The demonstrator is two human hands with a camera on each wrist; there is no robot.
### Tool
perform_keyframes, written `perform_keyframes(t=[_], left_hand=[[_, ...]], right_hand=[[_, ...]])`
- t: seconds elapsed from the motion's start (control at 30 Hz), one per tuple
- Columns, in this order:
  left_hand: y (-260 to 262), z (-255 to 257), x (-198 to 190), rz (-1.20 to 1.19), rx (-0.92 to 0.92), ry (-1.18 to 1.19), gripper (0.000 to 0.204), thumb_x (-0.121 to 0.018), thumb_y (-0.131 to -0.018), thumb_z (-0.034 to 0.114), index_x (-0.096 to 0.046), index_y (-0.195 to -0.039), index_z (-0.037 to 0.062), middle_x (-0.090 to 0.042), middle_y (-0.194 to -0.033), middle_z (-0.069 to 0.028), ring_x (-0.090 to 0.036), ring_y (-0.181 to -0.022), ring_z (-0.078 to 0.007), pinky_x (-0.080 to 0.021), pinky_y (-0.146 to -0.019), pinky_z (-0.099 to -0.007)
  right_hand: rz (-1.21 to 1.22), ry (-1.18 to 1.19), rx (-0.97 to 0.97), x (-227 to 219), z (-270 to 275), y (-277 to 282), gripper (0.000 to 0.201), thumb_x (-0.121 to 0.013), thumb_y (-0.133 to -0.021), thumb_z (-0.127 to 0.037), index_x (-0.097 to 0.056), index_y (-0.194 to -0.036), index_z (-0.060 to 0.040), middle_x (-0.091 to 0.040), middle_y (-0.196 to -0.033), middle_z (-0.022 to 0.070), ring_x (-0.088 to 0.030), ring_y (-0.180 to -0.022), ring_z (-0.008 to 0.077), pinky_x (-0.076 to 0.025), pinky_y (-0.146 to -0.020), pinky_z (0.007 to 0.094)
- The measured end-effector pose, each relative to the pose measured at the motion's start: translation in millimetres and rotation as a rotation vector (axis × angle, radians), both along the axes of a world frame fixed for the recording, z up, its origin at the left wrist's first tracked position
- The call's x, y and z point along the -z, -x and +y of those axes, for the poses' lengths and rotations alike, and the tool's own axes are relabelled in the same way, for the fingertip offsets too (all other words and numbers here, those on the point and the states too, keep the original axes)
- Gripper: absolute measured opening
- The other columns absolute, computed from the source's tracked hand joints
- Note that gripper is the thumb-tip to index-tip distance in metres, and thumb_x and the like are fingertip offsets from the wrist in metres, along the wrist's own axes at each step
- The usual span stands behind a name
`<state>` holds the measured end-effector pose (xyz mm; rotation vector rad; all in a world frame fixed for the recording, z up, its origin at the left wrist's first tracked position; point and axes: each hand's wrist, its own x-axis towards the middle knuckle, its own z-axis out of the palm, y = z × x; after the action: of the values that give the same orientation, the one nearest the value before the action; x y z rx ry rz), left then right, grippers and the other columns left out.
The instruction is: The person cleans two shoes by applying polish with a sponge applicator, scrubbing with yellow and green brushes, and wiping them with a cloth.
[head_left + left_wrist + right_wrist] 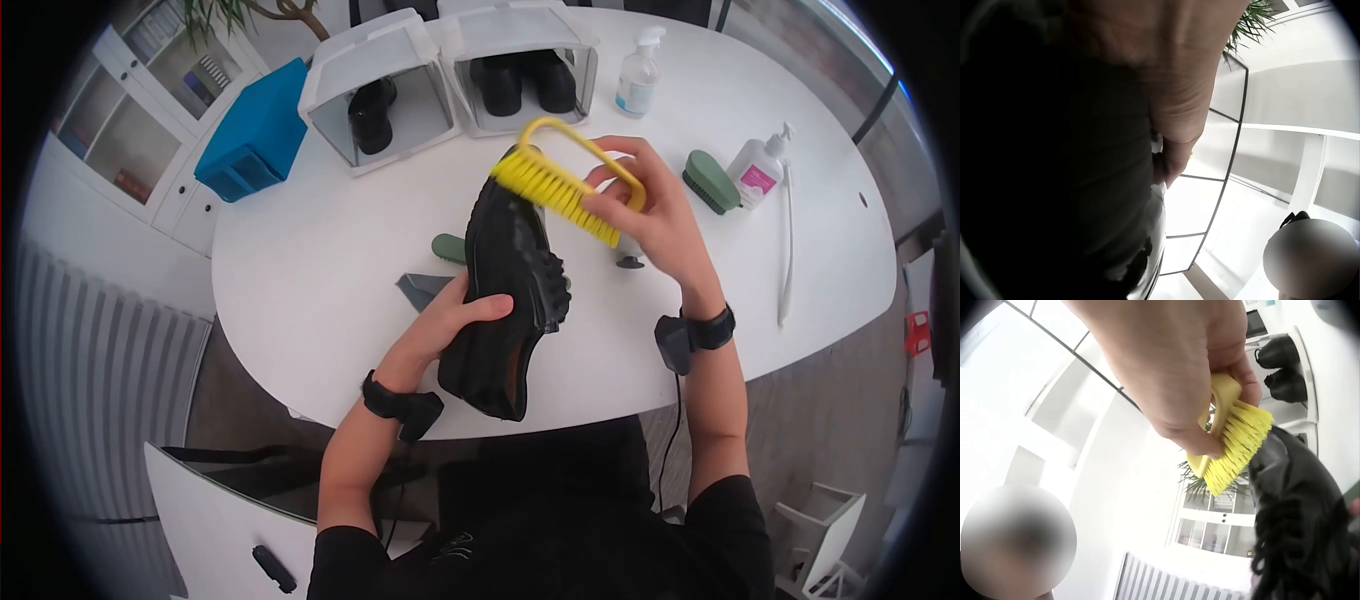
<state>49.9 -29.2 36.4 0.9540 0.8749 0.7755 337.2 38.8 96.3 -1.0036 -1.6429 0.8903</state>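
A black lace-up shoe [505, 240] is held over the near part of the table, its toe pointing away from the body. My left hand [440, 328] grips it from the left side, thumb across the upper; the other fingers are hidden behind it. My right hand [655, 215] holds a yellow brush [555, 190] by its looped handle. The bristles are angled down, with one end at the shoe's toe. In the right wrist view, the yellow bristles [1241, 447] come right up to the toe, above the black laces [1275, 531]. The left wrist view is mostly dark beside the left hand [1179, 87].
On the white table [330, 250], two clear-front boxes [385, 150] with black shoes stand at the back beside a blue case [255, 130]. Pump bottles [638, 80] and a green brush [710, 180] are at the right. A grey piece [420, 290] lies partly behind the left hand.
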Motion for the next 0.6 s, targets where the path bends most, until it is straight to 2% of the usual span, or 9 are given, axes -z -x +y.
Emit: perform_keyframes(t=[0.1, 0.23, 0.3, 0.6], left_hand=[[-4.9, -0.9, -3.5, 0.046, 0.052, -0.025, 0.089, -0.083, -0.091, 0.029, -0.035, -0.159, -0.0021, -0.059, -0.142, -0.0134, -0.06, -0.13, -0.0222, -0.048, -0.112, -0.0352], [-6.9, -0.8, -5.6, 0.062, 0.078, -0.053, 0.092, -0.084, -0.09, 0.028, -0.032, -0.161, -0.0016, -0.057, -0.145, -0.0137, -0.058, -0.132, -0.0227, -0.047, -0.113, -0.0353], [-8.7, 0.2, -4.5, 0.057, 0.082, -0.068, 0.094, -0.084, -0.09, 0.028, -0.031, -0.161, -0.0013, -0.056, -0.146, -0.0138, -0.057, -0.132, -0.0226, -0.047, -0.113, -0.0352], [-5.0, -1.5, -1.8, 0.077, 0.063, -0.065, 0.096, -0.084, -0.089, 0.026, -0.03, -0.164, 0.0, -0.053, -0.149, -0.0121, -0.054, -0.135, -0.0219, -0.043, -0.116, -0.0347]], right_hand=[[-0.11, -0.107, -0.217, -3.7, -17.6, 12.8, 0.053, -0.081, -0.091, -0.012, -0.063, -0.14, -0.0121, -0.073, -0.1, 0.0074, -0.069, -0.085, 0.0165, -0.057, -0.08, 0.0294], [-0.194, -0.124, -0.221, 0.0, -17.2, 15.4, 0.052, -0.082, -0.089, -0.011, -0.067, -0.139, -0.0126, -0.073, -0.101, 0.0084, -0.069, -0.085, 0.0188, -0.057, -0.081, 0.0311], [-0.232, -0.235, -0.2, 2.1, -13.9, 14.5, 0.05, -0.083, -0.089, -0.012, -0.07, -0.137, -0.0125, -0.073, -0.102, 0.0104, -0.068, -0.082, 0.0204, -0.058, -0.08, 0.0318], [-0.163, -0.222, 0.076, 10.1, -5.9, 17.4, 0.051, -0.084, -0.087, -0.013, -0.07, -0.137, -0.0109, -0.072, -0.089, 0.0079, -0.061, -0.07, 0.0169, -0.054, -0.07, 0.0314]])
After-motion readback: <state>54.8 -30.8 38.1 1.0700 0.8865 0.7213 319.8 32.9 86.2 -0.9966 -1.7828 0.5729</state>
